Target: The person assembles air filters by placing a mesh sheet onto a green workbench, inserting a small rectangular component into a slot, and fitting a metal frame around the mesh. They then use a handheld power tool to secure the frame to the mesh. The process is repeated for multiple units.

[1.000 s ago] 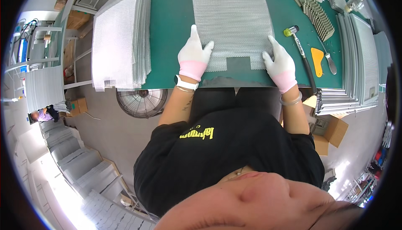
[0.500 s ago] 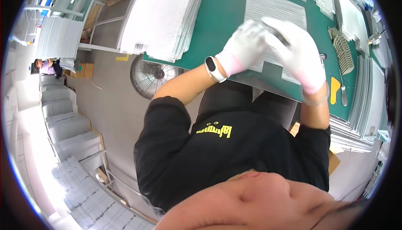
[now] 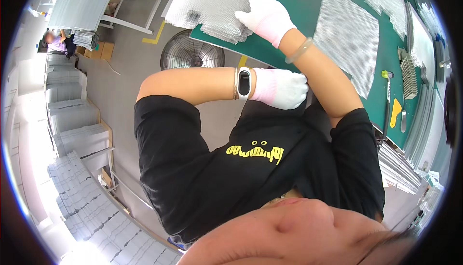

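My right hand (image 3: pixel 267 20), in a white glove with a pink cuff, reaches across to the left over a stack of pale mesh sheets (image 3: pixel 212 4). Its thumb and index finger are spread and nothing shows between them. My left hand (image 3: pixel 282 89), gloved the same way, is closed in a fist in front of my body, below the table's near edge and close to my right forearm. Whatever its curled fingers may hold is hidden. Right of my right forearm, a single mesh sheet (image 3: pixel 345 33) lies flat on the green table (image 3: pixel 301 4).
A hammer (image 3: pixel 388 91), a yellow scraper (image 3: pixel 395 112) and a small spatula (image 3: pixel 403 121) lie at the table's right, near a beige toothed rack (image 3: pixel 409 76). More mesh sheets (image 3: pixel 383 2) lie farther back. A floor fan (image 3: pixel 193 52) stands left of the table.
My hands were together over the mesh sheet and have separated. The right went left to the stack; the left drew back toward my body and closed. The view has shifted, uncovering the hammer.
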The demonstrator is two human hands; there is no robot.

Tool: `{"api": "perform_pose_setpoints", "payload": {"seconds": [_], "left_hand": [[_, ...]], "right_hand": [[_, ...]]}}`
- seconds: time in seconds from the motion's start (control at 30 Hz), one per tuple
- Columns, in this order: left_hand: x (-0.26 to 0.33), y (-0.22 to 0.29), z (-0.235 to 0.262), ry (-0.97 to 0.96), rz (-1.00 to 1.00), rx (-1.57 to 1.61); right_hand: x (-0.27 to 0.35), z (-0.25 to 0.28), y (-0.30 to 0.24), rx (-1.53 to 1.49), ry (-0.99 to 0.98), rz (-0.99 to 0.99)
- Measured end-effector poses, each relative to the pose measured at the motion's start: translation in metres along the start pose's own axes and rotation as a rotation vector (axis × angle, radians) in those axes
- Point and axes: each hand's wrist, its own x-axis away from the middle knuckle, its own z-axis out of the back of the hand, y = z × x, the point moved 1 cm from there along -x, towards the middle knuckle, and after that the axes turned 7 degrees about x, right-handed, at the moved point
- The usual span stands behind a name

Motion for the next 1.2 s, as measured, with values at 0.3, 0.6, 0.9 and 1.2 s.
{"api": "perform_pose_setpoints", "payload": {"seconds": [0.3,0.6,0.9,1.2], "left_hand": [[0.005,0.008,-0.008,-0.023,-0.023,0.009],[0.005,0.009,-0.011,-0.056,-0.035,-0.087],[-0.005,0.004,-0.016,-0.052,0.006,0.006],[-0.012,-0.002,-0.016,-0.118,0.024,0.008]], "right_hand": [[0.009,0.021,-0.003,-0.112,0.272,0.052],[0.014,0.015,0.03,-1.02,0.175,-0.353],[-0.002,0.007,0.053,-1.154,-0.109,-0.292],[-0.002,0.064,0.062,-1.422,0.064,0.09]]}}
